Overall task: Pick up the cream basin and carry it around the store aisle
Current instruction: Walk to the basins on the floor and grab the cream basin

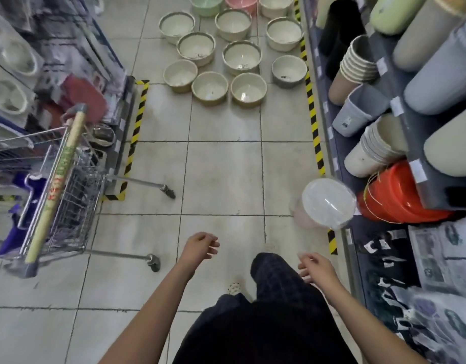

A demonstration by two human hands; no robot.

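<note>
- While we stand in the aisle with nothing in our grasp, the cream basins (242, 58) lie rim-up in a loose cluster on the tiled floor (221, 174), well beyond the shopping cart (69, 195) and off to its right. None is lifted, and we cannot tell which one is meant.
- The nearest cream basin (248, 90) ends a front row of three, the row closest to the cart.
- A grey basin (289, 72) sits on the side of the cluster farthest from the cart. A green basin (206, 5) and a pink basin (241, 2) lie at the back, farther from the cart again.
- Our left hand (200, 245) hangs over the floor to the right of the cart's near caster, fingers loosely curled and holding nothing.
- Our right hand (317, 266) is farther from the cart, well apart from the left, with slack, slightly bent fingers and an empty palm.
- Between the hands we see a dark trouser leg (274, 274) and a patterned shoe (234, 288).
- One hazard tape strip (137, 127) runs on the floor just beside the cart. A second tape strip (313, 111) runs across the aisle from it.
- Across the aisle from the cart, stacked bins (358, 67) and orange buckets (395, 195) fill the shelves. A white pail (326, 203) wrapped in clear film juts out toward the aisle.
</note>
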